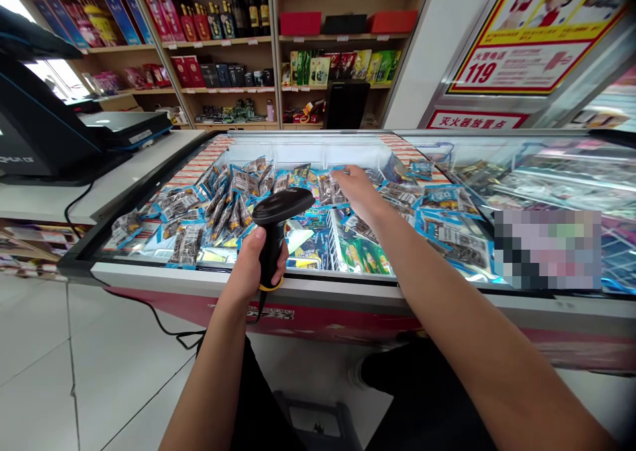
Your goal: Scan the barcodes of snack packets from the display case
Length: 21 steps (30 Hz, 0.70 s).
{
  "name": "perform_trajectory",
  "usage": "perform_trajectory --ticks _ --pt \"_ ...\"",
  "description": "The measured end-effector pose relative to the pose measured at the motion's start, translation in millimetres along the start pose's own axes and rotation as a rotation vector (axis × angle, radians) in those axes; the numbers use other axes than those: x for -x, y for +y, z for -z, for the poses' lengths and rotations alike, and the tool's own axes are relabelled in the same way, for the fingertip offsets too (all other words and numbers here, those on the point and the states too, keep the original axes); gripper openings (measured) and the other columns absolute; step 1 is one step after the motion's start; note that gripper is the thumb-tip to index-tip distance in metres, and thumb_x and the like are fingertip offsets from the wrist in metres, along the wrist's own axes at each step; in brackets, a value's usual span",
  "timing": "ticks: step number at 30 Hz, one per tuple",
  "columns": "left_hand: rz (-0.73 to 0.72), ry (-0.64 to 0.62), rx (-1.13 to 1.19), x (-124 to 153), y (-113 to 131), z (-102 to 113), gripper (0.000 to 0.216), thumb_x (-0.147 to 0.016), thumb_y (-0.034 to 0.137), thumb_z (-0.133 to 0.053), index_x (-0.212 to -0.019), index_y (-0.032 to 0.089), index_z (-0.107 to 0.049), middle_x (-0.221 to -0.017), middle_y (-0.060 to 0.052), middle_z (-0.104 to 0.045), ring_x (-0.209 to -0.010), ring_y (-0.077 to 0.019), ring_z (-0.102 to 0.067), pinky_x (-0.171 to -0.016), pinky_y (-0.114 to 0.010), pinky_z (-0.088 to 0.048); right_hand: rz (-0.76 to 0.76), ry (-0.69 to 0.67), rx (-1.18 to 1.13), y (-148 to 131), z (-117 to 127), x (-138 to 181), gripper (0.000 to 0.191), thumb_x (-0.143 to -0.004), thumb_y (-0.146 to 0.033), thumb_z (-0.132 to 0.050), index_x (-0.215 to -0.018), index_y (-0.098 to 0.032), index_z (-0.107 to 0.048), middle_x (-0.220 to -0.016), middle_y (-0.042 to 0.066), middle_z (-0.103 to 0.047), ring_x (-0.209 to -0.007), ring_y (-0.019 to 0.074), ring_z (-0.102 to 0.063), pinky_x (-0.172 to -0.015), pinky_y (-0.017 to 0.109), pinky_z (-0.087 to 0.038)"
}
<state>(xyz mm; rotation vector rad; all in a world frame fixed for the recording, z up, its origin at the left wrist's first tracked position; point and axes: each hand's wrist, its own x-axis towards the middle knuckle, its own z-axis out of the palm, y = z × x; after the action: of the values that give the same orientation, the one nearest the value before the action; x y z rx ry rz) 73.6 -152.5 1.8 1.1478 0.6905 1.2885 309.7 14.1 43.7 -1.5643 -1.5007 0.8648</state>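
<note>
My left hand [254,263] is wrapped round the handle of a black barcode scanner [279,220] with a yellow ring at its base, held upright over the front rim of an open chest freezer [318,280]. A black cord hangs from the scanner. My right hand [358,189] reaches into the freezer, fingers bent down on a blue-edged ice cream packet [328,187] among several like it. Whether the fingers grip that packet or only touch it is unclear.
Green and dark packets [360,252] lie in the freezer's near middle compartment. The sliding glass lid [536,179] covers the right half. A till screen and printer [59,126] stand on the counter at left. Shelves of boxes and bottles [223,47] line the back wall.
</note>
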Motion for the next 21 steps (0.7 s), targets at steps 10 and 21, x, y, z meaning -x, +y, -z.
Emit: perform_trajectory --ticks 10,21 --pt "0.007 0.011 -0.009 1 2 -1 0.069 -0.095 0.086 -0.068 -0.111 0.019 -0.064 -0.061 0.007 -0.055 -0.037 -0.0087 -0.043 -0.038 -0.023 -0.031 -0.1 -0.308 0.172 -21 13 40 0.091 -0.098 -0.074 -0.072 -0.174 -0.029 -0.051 -0.192 0.015 -0.032 -0.168 0.0479 -0.047 -0.132 0.065 -0.047" --pt "-0.002 0.003 -0.012 0 -1 2 0.07 -0.095 0.087 -0.066 -0.113 0.019 -0.065 -0.061 0.007 -0.057 -0.034 -0.0077 -0.04 -0.035 -0.022 -0.028 0.028 -0.545 -0.216 -16 5 38 0.077 -0.103 -0.061 -0.076 -0.17 -0.031 -0.053 -0.174 0.015 -0.06 -0.15 0.0349 -0.068 -0.124 0.056 -0.06"
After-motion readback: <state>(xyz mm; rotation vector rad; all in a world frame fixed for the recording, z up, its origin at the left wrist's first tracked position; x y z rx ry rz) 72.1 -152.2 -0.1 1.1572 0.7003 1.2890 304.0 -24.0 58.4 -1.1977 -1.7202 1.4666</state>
